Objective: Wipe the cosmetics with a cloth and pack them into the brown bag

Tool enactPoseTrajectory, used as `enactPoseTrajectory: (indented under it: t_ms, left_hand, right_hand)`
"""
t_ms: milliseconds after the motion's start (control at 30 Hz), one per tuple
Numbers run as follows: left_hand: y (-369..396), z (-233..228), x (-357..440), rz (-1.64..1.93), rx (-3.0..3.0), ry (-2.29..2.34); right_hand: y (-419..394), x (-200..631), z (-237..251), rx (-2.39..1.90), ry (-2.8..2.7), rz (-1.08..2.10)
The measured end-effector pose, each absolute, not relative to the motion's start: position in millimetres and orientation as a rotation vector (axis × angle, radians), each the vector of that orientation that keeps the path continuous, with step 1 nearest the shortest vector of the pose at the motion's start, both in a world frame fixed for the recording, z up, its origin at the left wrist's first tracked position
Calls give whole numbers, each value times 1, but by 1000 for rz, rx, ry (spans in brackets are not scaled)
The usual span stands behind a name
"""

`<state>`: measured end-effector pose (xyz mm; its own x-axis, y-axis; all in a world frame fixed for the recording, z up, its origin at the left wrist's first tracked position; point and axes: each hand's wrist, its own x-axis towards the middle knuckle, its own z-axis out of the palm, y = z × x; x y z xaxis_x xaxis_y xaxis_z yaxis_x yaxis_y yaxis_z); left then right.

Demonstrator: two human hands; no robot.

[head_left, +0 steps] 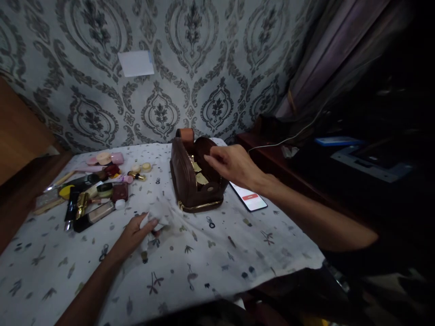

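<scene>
A brown leather cosmetic bag (190, 185) with a gold zipper stands open in the middle of a table covered by a white patterned cloth (204, 258). My right hand (233, 165) reaches over the bag's open top, fingers pinched at its rim. My left hand (137, 233) rests on the cloth, fingers closed on a small white wad, either a tissue or bunched fabric. Left of the bag lies a pile of makeup items (91, 190): tubes, compacts, lipsticks and small jars.
A phone (249, 197) with a lit screen lies just right of the bag. A dark wooden sideboard (306, 172) with a white cable and blue-edged devices stands to the right. Patterned wallpaper and a curtain are behind. Wooden furniture stands at the left.
</scene>
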<state>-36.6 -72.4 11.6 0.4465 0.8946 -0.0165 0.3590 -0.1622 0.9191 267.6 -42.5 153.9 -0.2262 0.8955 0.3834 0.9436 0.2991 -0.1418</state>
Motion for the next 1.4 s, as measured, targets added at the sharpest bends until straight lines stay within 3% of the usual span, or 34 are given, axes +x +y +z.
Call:
enactPoseTrajectory:
  t_ms: [367, 600, 900, 1400]
  left_hand:
    - [-73, 13, -34, 751, 1658, 1159]
    - [-72, 16, -35, 810, 1642, 1181]
    - [-65, 6, -43, 1017, 1613, 1214]
    - [-54, 12, -68, 1346, 1467, 1456]
  right_hand:
    - [-97, 243, 56, -1019, -2219, 397]
    - [-95, 199, 20, -1031, -2202, 782]
    - [-72, 125, -5, -1036, -1614, 1688]
    - [-76, 100, -20, -873, -1619, 1625]
